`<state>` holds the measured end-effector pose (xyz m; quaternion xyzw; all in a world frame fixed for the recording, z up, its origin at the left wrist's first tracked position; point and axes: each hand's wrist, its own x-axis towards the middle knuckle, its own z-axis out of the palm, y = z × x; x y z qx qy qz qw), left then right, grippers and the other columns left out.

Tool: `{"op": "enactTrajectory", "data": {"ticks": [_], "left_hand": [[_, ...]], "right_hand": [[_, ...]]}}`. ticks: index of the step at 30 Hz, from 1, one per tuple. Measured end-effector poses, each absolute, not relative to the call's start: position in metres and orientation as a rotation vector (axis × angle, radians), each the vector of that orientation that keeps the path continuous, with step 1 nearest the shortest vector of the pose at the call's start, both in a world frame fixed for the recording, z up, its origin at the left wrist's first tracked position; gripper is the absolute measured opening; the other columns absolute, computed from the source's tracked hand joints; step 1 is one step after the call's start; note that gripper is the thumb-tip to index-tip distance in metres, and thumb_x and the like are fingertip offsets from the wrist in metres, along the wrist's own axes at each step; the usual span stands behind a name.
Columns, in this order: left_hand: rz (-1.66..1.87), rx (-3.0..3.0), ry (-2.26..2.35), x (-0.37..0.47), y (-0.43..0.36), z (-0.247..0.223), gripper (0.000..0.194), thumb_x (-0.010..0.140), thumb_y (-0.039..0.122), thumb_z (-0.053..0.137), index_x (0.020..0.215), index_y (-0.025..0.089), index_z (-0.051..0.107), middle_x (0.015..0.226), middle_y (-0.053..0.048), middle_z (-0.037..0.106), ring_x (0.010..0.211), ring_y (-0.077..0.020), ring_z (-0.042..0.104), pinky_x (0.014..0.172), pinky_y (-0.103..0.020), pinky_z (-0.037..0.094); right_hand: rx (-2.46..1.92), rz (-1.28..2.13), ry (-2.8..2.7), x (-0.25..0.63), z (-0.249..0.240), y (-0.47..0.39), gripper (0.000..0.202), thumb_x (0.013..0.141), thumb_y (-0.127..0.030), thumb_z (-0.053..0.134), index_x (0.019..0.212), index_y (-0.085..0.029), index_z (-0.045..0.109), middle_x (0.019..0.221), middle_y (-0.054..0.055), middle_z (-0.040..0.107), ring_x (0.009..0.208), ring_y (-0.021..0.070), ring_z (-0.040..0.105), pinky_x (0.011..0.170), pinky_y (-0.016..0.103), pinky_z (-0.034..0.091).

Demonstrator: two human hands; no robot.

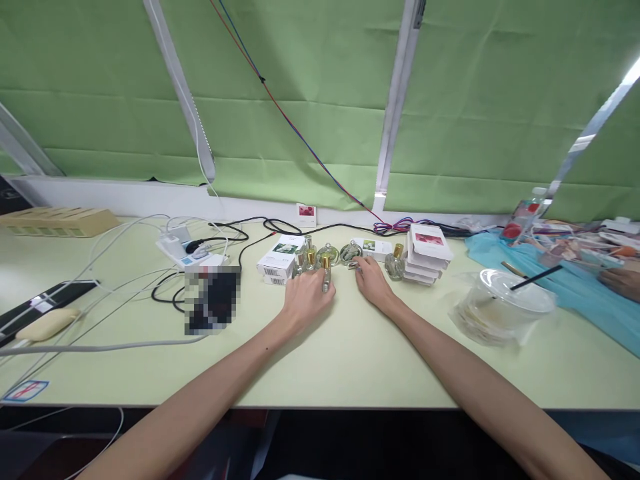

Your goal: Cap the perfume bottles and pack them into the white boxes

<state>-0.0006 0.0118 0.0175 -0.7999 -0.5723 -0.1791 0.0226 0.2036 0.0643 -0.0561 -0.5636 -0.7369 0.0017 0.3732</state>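
Note:
My left hand (309,295) is closed around a small glass perfume bottle (326,261) with a gold cap, its lower part hidden by the fingers. More perfume bottles (311,257) with shiny caps crowd just beyond that hand, and one round bottle (328,253) sits between the hands. At the fingertips of my right hand (374,285) is another round glass perfume bottle (351,251); the fingers are curled against its near side. White boxes (277,259) with a flower picture lie left of the bottles. A gold-capped bottle (395,263) stands right of my right hand.
A stack of white boxes (428,251) stands right of the bottles. Farther right are a lidded plastic cup (510,300) with a black straw and blue cloth (580,293). A power strip (173,248) with tangled cables and a phone (50,300) lie left. Another person's hand (623,283) shows far right.

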Motion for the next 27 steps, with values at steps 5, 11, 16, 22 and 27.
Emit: {"op": "enactTrajectory", "data": {"ticks": [5,11,16,22,27], "left_hand": [[-0.577,-2.47,-1.766,-0.001,0.012,0.017,0.023,0.09,0.033,0.05,0.086,0.018,0.066,0.083,-0.01,0.074,0.075,-0.0275,0.067,0.058,-0.034,0.028],[-0.575,-2.465,-1.753,-0.001,0.014,0.012,0.022,0.089,0.03,0.049,0.079,0.018,0.064,0.077,-0.009,0.073,0.071,-0.026,0.066,0.058,-0.034,0.025],[-0.517,-2.493,-1.743,-0.003,0.016,0.009,0.021,0.086,0.019,0.046,0.08,0.019,0.066,0.073,-0.008,0.071,0.069,-0.024,0.064,0.058,-0.033,0.024],[-0.53,-2.737,-1.509,-0.002,0.014,-0.001,0.025,0.086,0.018,0.046,0.064,0.019,0.058,0.063,-0.005,0.063,0.059,-0.0186,0.055,0.057,-0.033,0.024],[-0.59,-2.96,-1.187,0.002,0.003,-0.004,0.031,0.088,0.019,0.047,0.058,0.02,0.048,0.055,-0.001,0.053,0.049,-0.0144,0.039,0.055,-0.034,0.021]], "right_hand": [[-1.439,-0.039,-1.84,0.199,-0.054,0.059,0.038,0.089,-0.01,0.047,0.124,-0.016,0.06,0.109,0.014,0.059,0.106,0.0285,0.056,0.098,0.046,0.051],[-1.379,-0.092,-1.922,0.187,-0.047,0.049,0.036,0.092,-0.01,0.046,0.124,-0.015,0.06,0.111,0.016,0.059,0.111,0.0299,0.056,0.1,0.048,0.051],[-1.305,-0.105,-2.011,0.174,-0.037,0.045,0.038,0.093,-0.01,0.045,0.128,-0.014,0.059,0.116,0.016,0.06,0.113,0.0292,0.058,0.099,0.044,0.052],[-1.397,-0.02,-2.006,0.173,-0.01,0.068,0.054,0.092,-0.01,0.048,0.146,-0.014,0.046,0.138,0.019,0.053,0.105,0.0256,0.064,0.093,0.04,0.055],[-1.329,0.013,-2.209,0.174,0.011,0.1,0.059,0.095,-0.016,0.055,0.152,-0.019,0.042,0.146,0.016,0.054,0.13,0.0272,0.056,0.108,0.042,0.047]]}}
